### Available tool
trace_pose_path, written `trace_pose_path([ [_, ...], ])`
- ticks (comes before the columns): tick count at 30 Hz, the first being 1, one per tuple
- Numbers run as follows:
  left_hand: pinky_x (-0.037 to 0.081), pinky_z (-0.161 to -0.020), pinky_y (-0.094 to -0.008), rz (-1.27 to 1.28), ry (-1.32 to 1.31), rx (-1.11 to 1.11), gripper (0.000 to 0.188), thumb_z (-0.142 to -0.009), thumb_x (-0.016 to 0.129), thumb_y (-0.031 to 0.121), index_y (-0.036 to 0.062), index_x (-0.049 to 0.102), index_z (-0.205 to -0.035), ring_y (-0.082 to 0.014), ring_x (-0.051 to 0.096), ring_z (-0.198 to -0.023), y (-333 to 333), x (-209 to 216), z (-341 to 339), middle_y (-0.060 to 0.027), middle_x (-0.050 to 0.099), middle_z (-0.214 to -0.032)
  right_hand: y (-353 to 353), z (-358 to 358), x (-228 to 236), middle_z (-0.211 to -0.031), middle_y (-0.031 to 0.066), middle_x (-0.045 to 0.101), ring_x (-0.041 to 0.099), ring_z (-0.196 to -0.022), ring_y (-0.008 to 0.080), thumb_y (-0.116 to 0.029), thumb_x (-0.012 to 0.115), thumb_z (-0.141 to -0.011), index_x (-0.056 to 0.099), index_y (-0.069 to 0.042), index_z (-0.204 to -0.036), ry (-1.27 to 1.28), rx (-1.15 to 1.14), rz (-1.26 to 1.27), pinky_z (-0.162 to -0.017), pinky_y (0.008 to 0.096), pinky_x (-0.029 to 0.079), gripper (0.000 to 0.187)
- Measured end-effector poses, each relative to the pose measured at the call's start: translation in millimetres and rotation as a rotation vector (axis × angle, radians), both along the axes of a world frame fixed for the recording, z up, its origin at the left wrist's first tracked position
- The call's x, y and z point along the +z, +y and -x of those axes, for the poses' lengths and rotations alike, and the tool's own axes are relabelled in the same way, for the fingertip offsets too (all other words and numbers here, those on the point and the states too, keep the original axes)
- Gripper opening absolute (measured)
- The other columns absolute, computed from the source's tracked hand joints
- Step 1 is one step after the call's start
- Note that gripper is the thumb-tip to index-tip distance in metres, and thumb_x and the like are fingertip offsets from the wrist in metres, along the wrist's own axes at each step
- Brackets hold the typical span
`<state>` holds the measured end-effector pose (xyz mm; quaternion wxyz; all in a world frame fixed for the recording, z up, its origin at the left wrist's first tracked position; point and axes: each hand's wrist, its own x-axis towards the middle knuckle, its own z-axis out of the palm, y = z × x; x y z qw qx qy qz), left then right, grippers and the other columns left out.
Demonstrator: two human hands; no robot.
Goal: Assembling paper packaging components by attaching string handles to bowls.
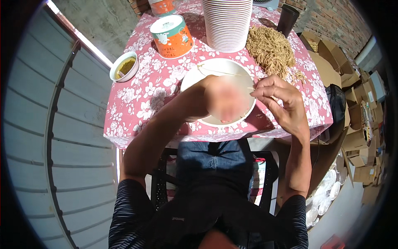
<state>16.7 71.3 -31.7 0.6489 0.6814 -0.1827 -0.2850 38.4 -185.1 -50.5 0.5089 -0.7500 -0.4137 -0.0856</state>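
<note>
A white round tub (195,79) stands tilted at the near part of the table, its mouth toward me. A thin tan string (222,73) crosses its far inner side. My left hand (224,99) is over the tub's mouth; a blur covers its fingers, so its grip is hidden. At the tub's right rim, my right hand (280,101) pinches a tan string end (251,88) between thumb and fingers. Just beyond that hand lies a tangled heap of tan strings (271,52), a few loose ones trailing toward me.
A tall stack of white tubs (228,25) stands at the back. Left of it is an orange and teal printed tub (172,37). A white bowl of yellowish liquid (124,67) sits at the left edge, a dark cup (287,20) at the far right. Cardboard boxes (336,62) crowd the right.
</note>
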Motion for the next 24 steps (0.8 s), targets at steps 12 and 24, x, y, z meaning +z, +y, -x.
trace_pose_path([
  [12, 0.055, -0.067, -0.0274, -0.069, -0.045, -0.027, 0.026, -0.105, 0.062, 0.016, -0.0084, 0.069, -0.106, -0.0143, 0.068, -0.076, -8.7, 4.5, -10.1, -0.0108, 0.071, -0.088, 11.0, 22.5, -2.3, -0.089, 0.0109, 0.070, 0.068, -0.082, 0.0252, -0.003, 0.088, -0.076, 0.079, -0.001, -0.107, -0.347, -0.224, 0.094, -0.079, 0.0374, 0.054, 0.032],
  [24, 0.047, -0.066, -0.0253, -0.035, 0.038, 0.069, 0.026, -0.103, 0.064, 0.016, -0.0044, 0.062, -0.119, -0.0117, 0.059, -0.072, -9.7, 3.0, -10.7, -0.0064, 0.065, -0.085, 4.1, 27.6, -9.8, -0.084, 0.0117, 0.066, 0.066, -0.075, 0.0281, 0.004, 0.080, -0.080, 0.069, 0.003, -0.087, -0.399, -0.275, 0.106, -0.073, 0.0392, 0.056, 0.014],
])
